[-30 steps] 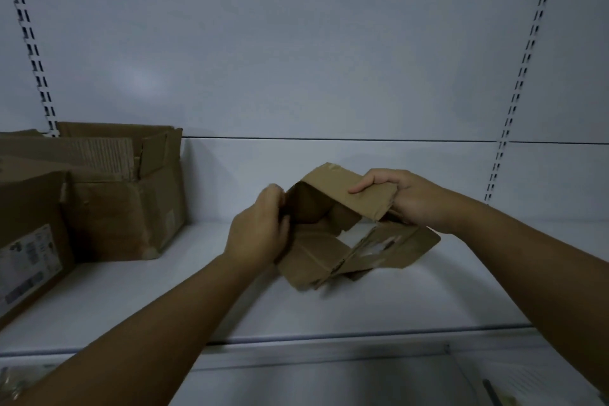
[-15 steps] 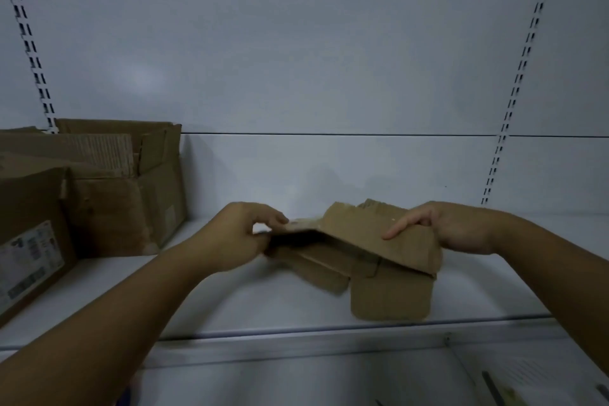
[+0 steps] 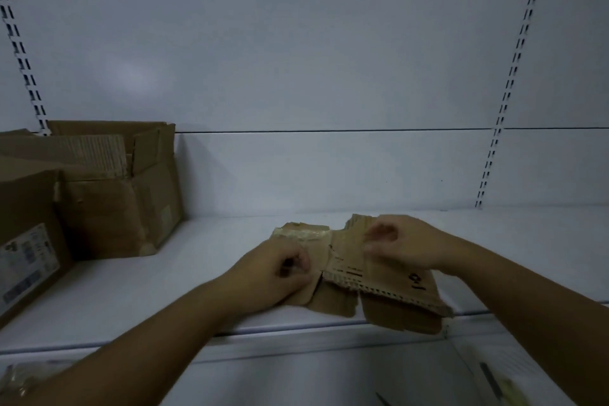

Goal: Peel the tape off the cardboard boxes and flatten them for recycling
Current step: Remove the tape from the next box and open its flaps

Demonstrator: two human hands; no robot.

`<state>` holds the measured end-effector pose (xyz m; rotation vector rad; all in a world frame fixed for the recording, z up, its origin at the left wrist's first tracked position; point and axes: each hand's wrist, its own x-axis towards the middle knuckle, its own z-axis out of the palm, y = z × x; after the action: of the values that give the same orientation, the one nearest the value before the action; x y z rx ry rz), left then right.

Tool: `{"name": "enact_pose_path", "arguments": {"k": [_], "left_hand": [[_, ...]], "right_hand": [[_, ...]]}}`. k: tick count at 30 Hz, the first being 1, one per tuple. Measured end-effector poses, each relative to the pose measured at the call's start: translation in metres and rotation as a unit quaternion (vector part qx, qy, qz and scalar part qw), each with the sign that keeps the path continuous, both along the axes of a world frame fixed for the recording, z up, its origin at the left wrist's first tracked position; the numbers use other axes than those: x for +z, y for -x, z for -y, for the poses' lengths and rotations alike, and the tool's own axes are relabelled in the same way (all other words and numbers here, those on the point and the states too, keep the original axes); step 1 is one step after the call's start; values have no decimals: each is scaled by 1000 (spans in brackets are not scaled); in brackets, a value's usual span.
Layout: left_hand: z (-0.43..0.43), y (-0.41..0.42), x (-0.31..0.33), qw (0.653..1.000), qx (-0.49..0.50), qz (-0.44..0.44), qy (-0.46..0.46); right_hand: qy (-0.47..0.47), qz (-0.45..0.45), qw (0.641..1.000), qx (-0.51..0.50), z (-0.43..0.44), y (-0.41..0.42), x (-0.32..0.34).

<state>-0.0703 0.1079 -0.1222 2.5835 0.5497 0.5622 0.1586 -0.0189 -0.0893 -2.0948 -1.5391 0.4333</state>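
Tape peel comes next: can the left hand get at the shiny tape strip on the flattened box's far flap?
Probably yes. The tape strip lies exposed on the flattened box, just beyond the left hand, with nothing between them; the right hand sits off to the side.

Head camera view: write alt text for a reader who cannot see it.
A person's left hand and right hand, fingers curled, rest on a flattened cardboard box on a white shelf; a shiny strip of tape shows at its far left edge. An open box and a labelled box stand at the shelf's left end.
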Motion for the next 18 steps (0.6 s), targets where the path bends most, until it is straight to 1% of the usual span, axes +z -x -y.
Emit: {"name": "enact_pose_path", "arguments": {"k": [2,5,6,8,9,10,11,13,15,16,18], "left_hand": [[10,-5,-5,999,-33,8,-13],[15,-14,-1,998,-65,2,14],[10,-17,4,998,-49,12,23],[-7,-21,13,999,25,21,41],[-16,-24,17,997,56,0,50],[-23,-26,20,995,72,-39,59],[-27,-29,22,992,74,-89,58],[-26,-37,24,983,69,-171,26],[-22,-46,22,979,75,-189,-1],[-21,-48,22,978,81,-192,3],[-21,-50,25,967,96,-236,-13]], "right_hand": [[42,93,994,35,-6,12,-4],[103,192,972,83,-18,10,-20],[107,201,970,89,-18,7,-23],[90,174,976,93,-15,2,-24],[73,163,979,102,-11,2,-22],[62,163,978,112,-7,2,-20],[51,175,975,124,-5,2,-19],[10,214,966,143,-5,-1,-17],[-12,238,963,126,-6,-5,-13],[-2,235,967,102,-5,-5,-10],[35,198,976,83,-3,-1,-5]]}}
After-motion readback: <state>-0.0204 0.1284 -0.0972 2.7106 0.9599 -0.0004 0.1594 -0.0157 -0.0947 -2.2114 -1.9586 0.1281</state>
